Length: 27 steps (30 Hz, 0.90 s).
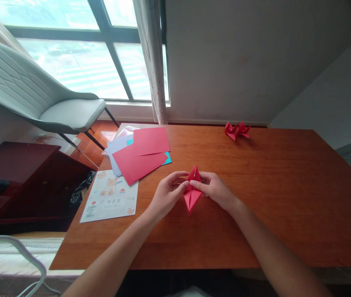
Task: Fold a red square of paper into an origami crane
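A piece of folded red origami paper point(192, 199), shaped like a narrow diamond, is held between both hands over the wooden table point(274, 198). My left hand point(171, 190) pinches its left side, the thumb lying on the front face near the middle. From the right, my right hand point(214, 186) grips the opposite side, its thumb also pressed near the centre. Fingers of both hands pass behind the paper and are partly hidden. One point of the diamond faces away from me, the other toward me.
Red sheets of paper point(151, 141) lie at the left over pale and blue sheets. In front of them is a white sheet with bear drawings point(110, 198). Folded red paper figures point(237, 130) stand near the far edge. A grey chair point(70, 111) is beyond the table's left side.
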### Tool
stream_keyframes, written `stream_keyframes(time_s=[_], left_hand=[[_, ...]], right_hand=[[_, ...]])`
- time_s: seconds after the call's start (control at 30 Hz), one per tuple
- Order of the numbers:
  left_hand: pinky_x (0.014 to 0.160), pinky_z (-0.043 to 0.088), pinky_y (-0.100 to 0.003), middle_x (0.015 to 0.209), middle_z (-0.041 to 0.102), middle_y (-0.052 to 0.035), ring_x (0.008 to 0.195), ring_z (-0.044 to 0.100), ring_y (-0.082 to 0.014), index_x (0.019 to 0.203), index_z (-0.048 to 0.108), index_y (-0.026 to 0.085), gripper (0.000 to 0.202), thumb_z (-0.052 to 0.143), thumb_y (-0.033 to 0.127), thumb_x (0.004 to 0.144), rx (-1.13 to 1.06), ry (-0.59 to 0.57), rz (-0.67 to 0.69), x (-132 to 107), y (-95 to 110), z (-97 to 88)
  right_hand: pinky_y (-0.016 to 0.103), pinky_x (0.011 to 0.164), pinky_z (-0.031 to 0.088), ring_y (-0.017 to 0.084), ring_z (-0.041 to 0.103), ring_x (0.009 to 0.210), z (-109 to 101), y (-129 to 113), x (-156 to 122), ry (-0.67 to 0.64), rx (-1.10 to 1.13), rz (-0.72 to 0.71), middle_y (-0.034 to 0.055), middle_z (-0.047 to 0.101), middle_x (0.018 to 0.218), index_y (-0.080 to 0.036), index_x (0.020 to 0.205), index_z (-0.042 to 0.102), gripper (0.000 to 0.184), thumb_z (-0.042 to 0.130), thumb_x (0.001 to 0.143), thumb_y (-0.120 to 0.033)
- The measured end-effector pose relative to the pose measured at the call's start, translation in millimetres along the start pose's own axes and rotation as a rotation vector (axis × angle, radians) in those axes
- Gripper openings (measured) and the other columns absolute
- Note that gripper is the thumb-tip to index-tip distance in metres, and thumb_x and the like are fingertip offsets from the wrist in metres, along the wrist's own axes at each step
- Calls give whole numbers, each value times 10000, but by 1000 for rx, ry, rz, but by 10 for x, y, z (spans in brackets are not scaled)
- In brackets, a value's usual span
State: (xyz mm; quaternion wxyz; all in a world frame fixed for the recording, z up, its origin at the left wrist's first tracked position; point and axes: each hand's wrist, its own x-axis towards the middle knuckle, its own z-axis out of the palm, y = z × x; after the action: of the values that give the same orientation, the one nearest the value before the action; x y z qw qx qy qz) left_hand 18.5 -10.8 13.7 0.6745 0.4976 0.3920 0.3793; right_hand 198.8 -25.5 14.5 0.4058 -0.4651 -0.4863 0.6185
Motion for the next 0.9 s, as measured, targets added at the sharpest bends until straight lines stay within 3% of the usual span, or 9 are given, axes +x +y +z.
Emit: stream_keyframes(time_s=[0.2,0.4,0.5,0.7,0.9], left_hand=[[725,562,-279,915,727,-76,750,688,-159,1006,697,161,372,727,479,813,-171,-36,-206,-28,81,-4],[705,539,-264,942,739,-94,794,688,-182,1018,736,154,371,777,430,773,-141,-207,-259,-47,67,-17],[703,533,-260,879,750,-87,787,681,-188,987,766,150,345,787,411,764,-98,-248,-261,-53,96,-3],[652,539,-273,761,739,-65,672,661,-174,823,782,147,266,769,409,774,-38,-305,-281,-74,150,-11],[753,570,-322,864,749,-87,751,695,-200,912,769,137,280,754,386,785,-94,-385,-312,-84,128,-83]], right_hand=[[219,455,227,75,327,492,-25,69,36,153,161,28,-48,499,579,-166,737,631,289,702,765,-445],[225,466,212,72,299,489,20,106,29,71,249,64,-57,490,579,-168,749,630,264,718,759,-417],[220,468,236,72,335,500,59,81,-2,35,193,52,-48,520,605,-160,777,648,279,721,782,-430],[237,601,411,111,524,628,54,-24,-45,-48,102,0,-16,632,724,-158,815,676,257,743,789,-404],[244,631,437,127,564,665,-40,-30,-53,-82,61,15,-3,660,761,-152,838,692,260,747,798,-402]])
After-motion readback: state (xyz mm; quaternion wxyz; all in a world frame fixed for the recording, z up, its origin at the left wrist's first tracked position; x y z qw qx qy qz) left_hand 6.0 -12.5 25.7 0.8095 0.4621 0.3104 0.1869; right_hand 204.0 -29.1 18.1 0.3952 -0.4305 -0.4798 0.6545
